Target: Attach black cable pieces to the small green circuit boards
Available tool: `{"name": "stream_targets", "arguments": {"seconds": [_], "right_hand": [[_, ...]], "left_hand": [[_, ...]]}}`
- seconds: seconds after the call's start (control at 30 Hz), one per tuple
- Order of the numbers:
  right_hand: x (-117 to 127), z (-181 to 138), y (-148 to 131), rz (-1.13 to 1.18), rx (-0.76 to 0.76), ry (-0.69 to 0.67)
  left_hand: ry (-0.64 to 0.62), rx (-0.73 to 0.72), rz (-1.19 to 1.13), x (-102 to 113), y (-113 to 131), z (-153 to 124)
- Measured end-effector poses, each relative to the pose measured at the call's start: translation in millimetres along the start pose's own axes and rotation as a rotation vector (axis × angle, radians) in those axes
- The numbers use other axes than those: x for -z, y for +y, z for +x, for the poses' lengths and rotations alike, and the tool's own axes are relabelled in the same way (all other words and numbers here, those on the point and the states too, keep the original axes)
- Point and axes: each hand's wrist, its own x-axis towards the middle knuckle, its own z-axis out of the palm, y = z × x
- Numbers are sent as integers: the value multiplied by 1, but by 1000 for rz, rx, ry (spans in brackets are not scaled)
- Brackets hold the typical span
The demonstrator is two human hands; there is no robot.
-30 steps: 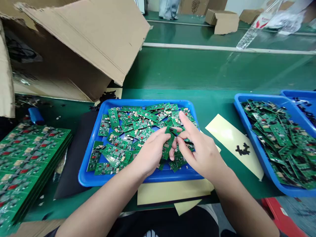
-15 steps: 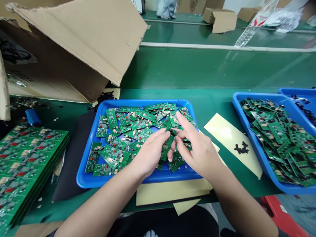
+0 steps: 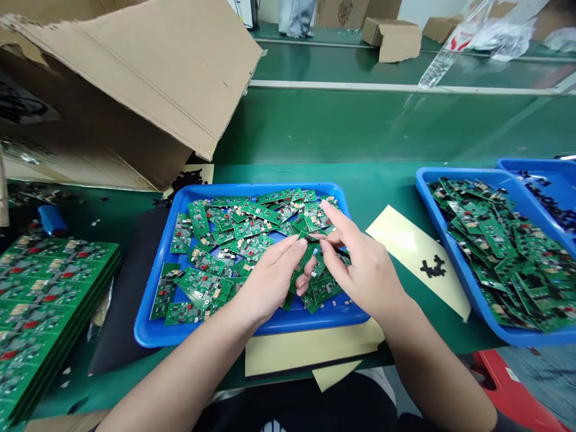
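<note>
My left hand (image 3: pixel 270 276) is closed on a small green circuit board (image 3: pixel 308 251), held tilted over the near right part of a blue tray (image 3: pixel 150 294). My right hand (image 3: pixel 369 273) pinches thin black tweezers (image 3: pixel 342 256), their tip at the board's upper end; the index finger is stretched out above them. A small dark part sits at that end of the board, too small to make out. Loose green circuit boards (image 3: pixel 204 285) fill the tray beneath both hands. The lower part of the held board is hidden by my left fingers.
Stacked board panels (image 3: pixel 58 288) stand at the left, below a large cardboard box (image 3: pixel 171 72). On the right, a yellow sheet (image 3: pixel 396 234) carries small black pieces (image 3: pixel 432 267). Beyond it is a blue tray (image 3: pixel 488 324) of boards. A plastic bottle (image 3: pixel 443 63) leans on the back ledge.
The view has shifted slightly. The held board has turned a little in my left hand, and the tweezers' tip remains at its upper end.
</note>
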Motion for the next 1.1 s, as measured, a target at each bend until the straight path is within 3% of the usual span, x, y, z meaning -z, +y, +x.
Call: {"name": "stream_targets", "arguments": {"seconds": [0.27, 0.43, 0.6, 0.8, 0.97, 1.1], "right_hand": [[9, 3, 6, -71, 100, -1], [7, 1, 12, -90, 200, -4], [5, 1, 11, 14, 276, -7], [21, 4, 13, 154, 89, 216], [25, 4, 13, 298, 34, 46], [21, 4, 10, 411, -58, 5]], "left_hand": [[-47, 1, 183, 1, 2, -1], [-144, 66, 254, 5, 1, -2], [-154, 56, 254, 4, 4, -5], [-62, -71, 354, 4, 13, -8], [-27, -218, 602, 5, 16, -12], [-6, -293, 686, 6, 14, -14]]}}
